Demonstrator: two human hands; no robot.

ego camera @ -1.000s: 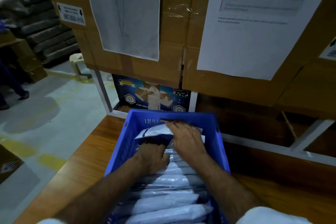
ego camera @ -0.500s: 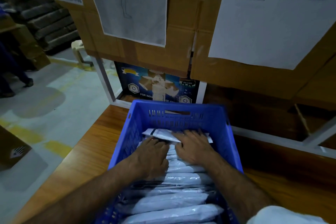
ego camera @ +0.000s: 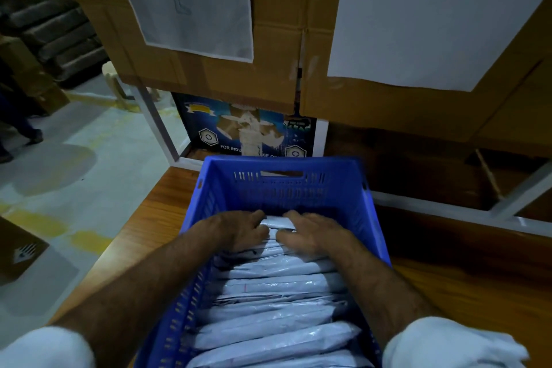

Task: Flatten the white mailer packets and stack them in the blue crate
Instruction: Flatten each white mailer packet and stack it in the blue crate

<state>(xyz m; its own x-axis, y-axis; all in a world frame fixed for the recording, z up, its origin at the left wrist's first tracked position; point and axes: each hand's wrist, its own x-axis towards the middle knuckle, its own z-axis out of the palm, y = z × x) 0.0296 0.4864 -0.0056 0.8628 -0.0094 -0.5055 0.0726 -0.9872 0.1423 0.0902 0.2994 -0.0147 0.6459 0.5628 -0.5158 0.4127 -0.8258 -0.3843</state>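
- Blue crate (ego camera: 286,185) sits at the worktop's (ego camera: 155,218) far edge, against the cartons.
- White mailer packets (ego camera: 274,305) fill it in a row from the near wall almost to the far wall.
- Your left hand (ego camera: 239,230) and right hand (ego camera: 313,233) lie palm-down, side by side on the farthest packet (ego camera: 277,222), fingers spread and fairly straight, pressing rather than gripping.
- Progress, as a judgement: well advanced; this packet is being flattened into place.
- Remaining: a narrow gap at the far wall. No loose packets in sight, so you cannot tell how many are left.
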